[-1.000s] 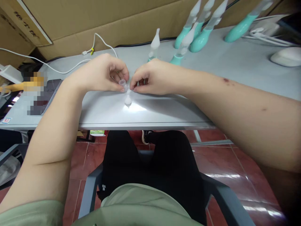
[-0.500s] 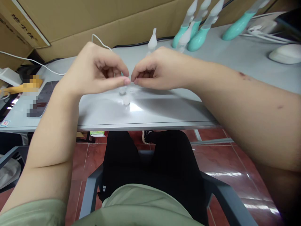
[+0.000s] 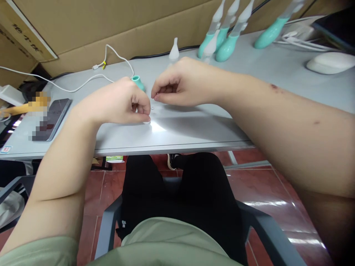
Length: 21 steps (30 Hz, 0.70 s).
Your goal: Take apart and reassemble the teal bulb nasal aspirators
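My left hand (image 3: 122, 101) is lowered to the table, its thumb and fingertips closed at a small white round piece (image 3: 146, 122), which they mostly cover. To its right, my right hand (image 3: 180, 83) hovers over the tabletop with thumb and forefinger pinched. Whatever is between those fingers is too small or hidden to make out. A tiny clear ring-like piece (image 3: 152, 108) lies between the two hands. Just behind my left hand is a teal bulb (image 3: 138, 83) with an open round mouth. A white pointed nozzle (image 3: 174, 51) stands behind my right hand, its base hidden.
Several teal bulbs with clear tubes and white tips (image 3: 229, 46) stand at the back right, another teal bulb (image 3: 270, 35) beside them. A white mouse (image 3: 330, 62) sits far right. A white cable (image 3: 91, 79) and a phone (image 3: 52, 120) lie left. Cardboard (image 3: 111, 26) borders the back.
My left hand has moved down and toward me, away from my right hand, onto the white round piece. The teal bulb and cable behind it now show. My right hand stays nearly in place.
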{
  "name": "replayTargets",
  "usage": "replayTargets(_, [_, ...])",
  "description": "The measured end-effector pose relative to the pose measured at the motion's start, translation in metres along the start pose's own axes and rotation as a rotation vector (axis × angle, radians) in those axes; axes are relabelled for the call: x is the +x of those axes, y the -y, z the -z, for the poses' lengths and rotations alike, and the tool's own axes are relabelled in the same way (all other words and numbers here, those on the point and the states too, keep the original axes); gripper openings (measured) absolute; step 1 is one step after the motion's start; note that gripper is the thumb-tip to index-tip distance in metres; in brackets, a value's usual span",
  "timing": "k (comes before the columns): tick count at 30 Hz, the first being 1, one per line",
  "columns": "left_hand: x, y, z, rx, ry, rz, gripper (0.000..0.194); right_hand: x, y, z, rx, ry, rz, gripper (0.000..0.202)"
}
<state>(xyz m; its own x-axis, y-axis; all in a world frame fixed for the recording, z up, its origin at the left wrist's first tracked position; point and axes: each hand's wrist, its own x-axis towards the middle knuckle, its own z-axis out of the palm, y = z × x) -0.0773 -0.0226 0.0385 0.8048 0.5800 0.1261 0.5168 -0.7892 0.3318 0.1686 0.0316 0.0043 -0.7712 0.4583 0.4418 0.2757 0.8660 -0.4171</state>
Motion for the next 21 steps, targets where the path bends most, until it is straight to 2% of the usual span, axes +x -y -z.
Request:
replayTargets(3, [-0.002, -0.002, 0.000, -0.130, -0.108, 0.066, 0.008, -0.001, 0.004, 0.000, 0.125, -0.062, -0.038, 0.031])
replayTargets(7, [0.000, 0.006, -0.006, -0.313, -0.467, 0.053, 0.014, -0.002, 0.009, -0.002, 0.357, -0.172, -0.146, 0.017])
replayTargets(9, [0.004, 0.012, -0.010, -0.319, -0.588, 0.042, 0.020, -0.002, 0.010, -0.005, 0.453, -0.206, -0.151, 0.004])
replayTargets(10, [0.006, 0.015, -0.012, -0.308, -0.620, 0.054, 0.023, -0.002, 0.010, -0.007, 0.494, -0.224, -0.150, 0.010])
replayTargets(13, [0.010, 0.020, -0.015, -0.271, -0.639, 0.102, 0.032, -0.001, 0.010, -0.011, 0.543, -0.294, -0.156, 0.029])
replayTargets(16, [0.011, 0.024, -0.015, -0.300, -0.602, 0.068, 0.041, 0.000, 0.011, -0.011, 0.593, -0.371, -0.164, 0.038])
replayTargets(19, [0.013, 0.027, -0.013, -0.350, -0.569, 0.039, 0.045, 0.002, 0.013, -0.009, 0.623, -0.437, -0.143, 0.036])
replayTargets(21, [0.015, 0.027, -0.013, -0.371, -0.590, 0.041, 0.047, 0.003, 0.015, -0.008, 0.613, -0.450, -0.127, 0.028])
